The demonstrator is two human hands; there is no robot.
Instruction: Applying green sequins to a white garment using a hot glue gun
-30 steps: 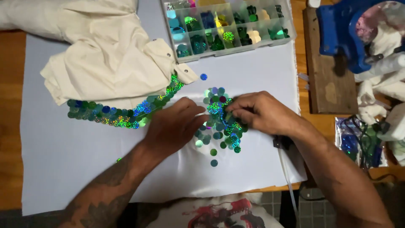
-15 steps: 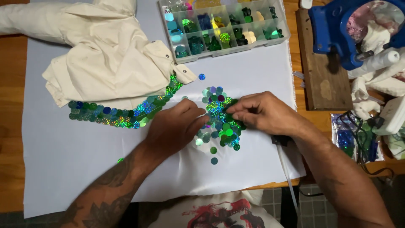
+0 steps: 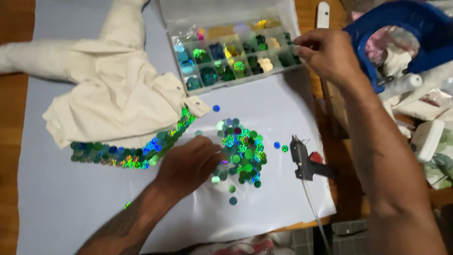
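Right hand (image 3: pixel 325 54): fingertips pinched together at the right end of the clear compartment box (image 3: pixel 231 56), over its end cells. Whether a sequin is held between them cannot be determined; the pinch is too small to resolve.

Left hand (image 3: pixel 188 163): laid flat, palm down, fingers extended and not closed on anything. The fingertips touch the left edge of the loose sequin pile (image 3: pixel 240 151), pressing on the white sheet (image 3: pixel 61 203).

Working outward from the left hand: a band of sequins (image 3: pixel 132 156) runs away to its left and curves up along the hem of the cream fabric piece (image 3: pixel 113 94), which lies beyond the hand on the sheet. A few stray sequins lie just past the pile. On the far side of the pile from the left hand, near the sheet's right edge, rests a glue gun (image 3: pixel 304 163) with its cord trailing toward the person.

Handling assessment: the sequins appear to be thin, flat, glossy discs, very light and likely slippery; they would scatter under a sweep or draught. Take each singly by its rim with a fingertip pinch, or press a fingertip onto its face to lift it. The fabric looks soft and limp and would shift if dragged.

Beyond the right hand stands a blue container (image 3: pixel 401 28) amid clutter.
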